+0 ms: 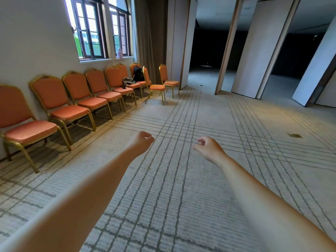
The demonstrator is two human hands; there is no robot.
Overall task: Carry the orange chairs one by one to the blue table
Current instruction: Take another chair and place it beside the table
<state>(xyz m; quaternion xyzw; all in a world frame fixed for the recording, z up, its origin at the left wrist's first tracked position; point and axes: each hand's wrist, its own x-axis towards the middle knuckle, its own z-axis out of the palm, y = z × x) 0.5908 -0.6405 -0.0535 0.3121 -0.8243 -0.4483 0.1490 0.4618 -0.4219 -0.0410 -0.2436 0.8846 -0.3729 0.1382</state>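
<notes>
So the orange chairs (78, 91) are lined up along the left wall under the window (91, 33). They have padded orange seats and backs, and shiny gold metal frames with a little crest on top of each back. The row runs away from the camera toward the curtain (145, 33). The backs are to the wall and the seats face out into the room. All of them stand upright on the striped carpet (181, 179).

The nearest chair (27, 131) is cut off by the left edge, so only part of its back shows. Toward the far end the chairs overlap and I can't count them for sure. A black backpack (138, 73) sits on one far seat and a smaller bag (128, 81) lies on the seat beside it, hiding parts of those chairs. Two loose chairs (156, 87) stand out from the row near the curtain, close together, seats turned to the right.

Both arms reach forward over the carpet, well away from any chair. The left hand (141, 140) has its fingers loosely curled with nothing in them, and so does the right hand (209, 147).

There's a pale bottle (119, 52) on the windowsill. Behind the folding partition panels (254, 51) the room is too dark to make anything out.
</notes>
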